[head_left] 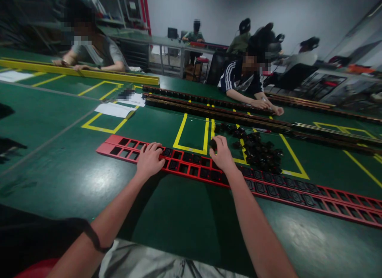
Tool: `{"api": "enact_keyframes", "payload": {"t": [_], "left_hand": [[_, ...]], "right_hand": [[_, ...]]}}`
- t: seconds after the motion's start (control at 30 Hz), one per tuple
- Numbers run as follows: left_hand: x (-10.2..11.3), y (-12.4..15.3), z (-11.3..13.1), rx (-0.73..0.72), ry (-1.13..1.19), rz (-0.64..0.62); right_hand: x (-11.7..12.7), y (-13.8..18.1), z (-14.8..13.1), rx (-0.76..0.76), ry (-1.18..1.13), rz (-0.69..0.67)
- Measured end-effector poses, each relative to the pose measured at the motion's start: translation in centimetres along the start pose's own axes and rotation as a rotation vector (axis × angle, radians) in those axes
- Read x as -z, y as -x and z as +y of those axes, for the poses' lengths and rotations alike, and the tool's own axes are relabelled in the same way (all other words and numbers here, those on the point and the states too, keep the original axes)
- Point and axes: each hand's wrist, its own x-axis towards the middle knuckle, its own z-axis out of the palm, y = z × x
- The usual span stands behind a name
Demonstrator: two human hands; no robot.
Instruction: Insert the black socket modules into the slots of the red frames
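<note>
A long red frame strip [193,171] with two rows of square openings lies across the green table. Black square inserts [271,189] fill many openings in its middle; openings toward both ends are bare. My left hand [150,160] rests on the strip's left part, fingers curled down over the openings; what lies under the fingertips is mostly hidden. Just above the strip's far edge, my right hand [222,153] pinches a small black insert [213,144] between thumb and fingers. Beyond it to the right is a heap of loose black inserts [262,150].
Long dark rails [215,112] lie across the table behind the heap. White papers [115,109] lie at the left, near yellow tape outlines [191,149]. Opposite, one co-worker [244,79] leans over the rails; another [95,51] holds a yellow bar [119,74].
</note>
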Motion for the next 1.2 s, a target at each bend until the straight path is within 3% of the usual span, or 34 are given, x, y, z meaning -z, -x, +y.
{"api": "enact_keyframes", "payload": {"t": [0.13,0.27,0.4,0.67,0.97,1.2], "left_hand": [[0.0,0.0,0.0,0.0,-0.001,0.01],[0.0,0.0,0.0,0.001,0.002,-0.005],[0.0,0.0,0.0,-0.002,0.006,-0.005],[0.0,0.0,0.0,-0.01,0.008,0.0],[-0.1,0.0,-0.1,-0.011,0.014,0.012],[-0.1,0.0,-0.1,-0.011,0.028,0.013]], "right_hand": [[-0.1,1.3,-2.5,0.064,-0.058,-0.08],[-1.4,3.6,-4.2,-0.004,-0.241,-0.108],[-2.3,4.9,-4.3,-0.017,-0.288,-0.124],[-1.9,4.3,-4.1,-0.08,-0.31,-0.125],[-1.9,4.6,-4.4,0.103,-0.227,-0.113],[-1.9,5.4,-6.2,0.396,-0.06,-0.052]]}}
